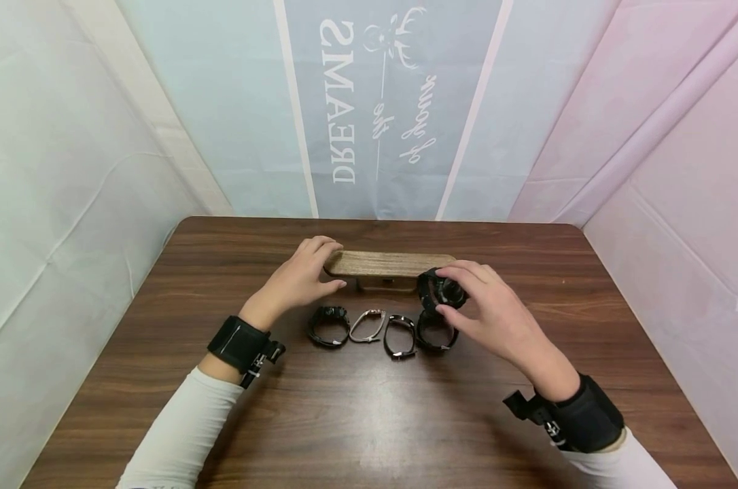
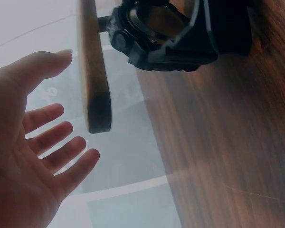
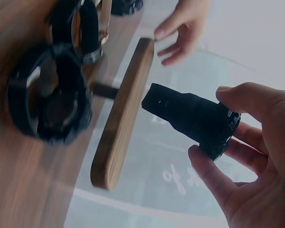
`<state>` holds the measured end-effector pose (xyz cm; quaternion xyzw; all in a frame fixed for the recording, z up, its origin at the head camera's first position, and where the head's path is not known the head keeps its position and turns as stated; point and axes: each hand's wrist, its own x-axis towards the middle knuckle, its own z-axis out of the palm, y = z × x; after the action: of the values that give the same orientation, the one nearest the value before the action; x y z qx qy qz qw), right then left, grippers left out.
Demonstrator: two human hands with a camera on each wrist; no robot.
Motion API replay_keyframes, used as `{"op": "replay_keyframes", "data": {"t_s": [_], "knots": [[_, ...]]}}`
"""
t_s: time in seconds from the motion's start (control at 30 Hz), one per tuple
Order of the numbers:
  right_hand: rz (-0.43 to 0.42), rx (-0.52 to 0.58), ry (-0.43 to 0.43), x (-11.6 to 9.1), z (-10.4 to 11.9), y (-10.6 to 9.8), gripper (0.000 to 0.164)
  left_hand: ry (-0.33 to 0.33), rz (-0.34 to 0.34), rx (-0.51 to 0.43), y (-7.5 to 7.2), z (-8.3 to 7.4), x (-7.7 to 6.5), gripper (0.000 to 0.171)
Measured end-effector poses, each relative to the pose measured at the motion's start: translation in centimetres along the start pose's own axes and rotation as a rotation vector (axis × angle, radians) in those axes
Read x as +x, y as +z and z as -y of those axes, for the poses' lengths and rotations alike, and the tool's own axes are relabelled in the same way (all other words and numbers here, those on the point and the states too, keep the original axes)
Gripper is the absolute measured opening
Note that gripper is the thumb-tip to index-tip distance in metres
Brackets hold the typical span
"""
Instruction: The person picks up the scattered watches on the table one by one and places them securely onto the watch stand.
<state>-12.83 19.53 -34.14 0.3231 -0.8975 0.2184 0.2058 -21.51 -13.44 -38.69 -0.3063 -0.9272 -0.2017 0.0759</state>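
My right hand [image 1: 497,309] pinches a black wristwatch [image 3: 192,114] between thumb and fingers, its strap hanging down in a loop near the right end of a wooden watch stand [image 1: 390,263]. At the stand's left end is my left hand [image 1: 295,278], thumb and fingers spread around the end of the bar. In the left wrist view its fingers look relaxed and hold nothing; whether they touch the wood I cannot tell. Before the stand lie a black watch [image 1: 329,339], a silver watch [image 1: 367,337], a thin black watch [image 1: 399,352] and another black watch [image 1: 436,345].
The brown wood-grain table [image 1: 344,421] has rounded far corners. A pale blue cloth with lettering [image 1: 375,170] hangs behind it, and white cloth walls [image 1: 69,170] stand at both sides. Each wrist wears a black band [image 1: 240,343] with a small camera.
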Motion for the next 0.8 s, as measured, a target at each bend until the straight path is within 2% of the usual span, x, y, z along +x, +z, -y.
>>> {"op": "replay_keyframes", "data": {"t_s": [0.27,0.6,0.8], "knots": [[-0.002,-0.035,0.081,-0.2,-2.1,-1.0,0.047,-0.056,0.091,-0.028,0.6,0.8,0.5,0.065],[0.073,-0.07,0.237,0.1,-3.8,-1.5,0.045,-0.097,0.129,-0.039,0.8,1.0,0.9,0.064],[0.105,-0.111,0.301,0.3,-5.1,-1.6,0.045,-0.088,0.127,-0.023,0.8,1.1,1.1,0.059]]}}
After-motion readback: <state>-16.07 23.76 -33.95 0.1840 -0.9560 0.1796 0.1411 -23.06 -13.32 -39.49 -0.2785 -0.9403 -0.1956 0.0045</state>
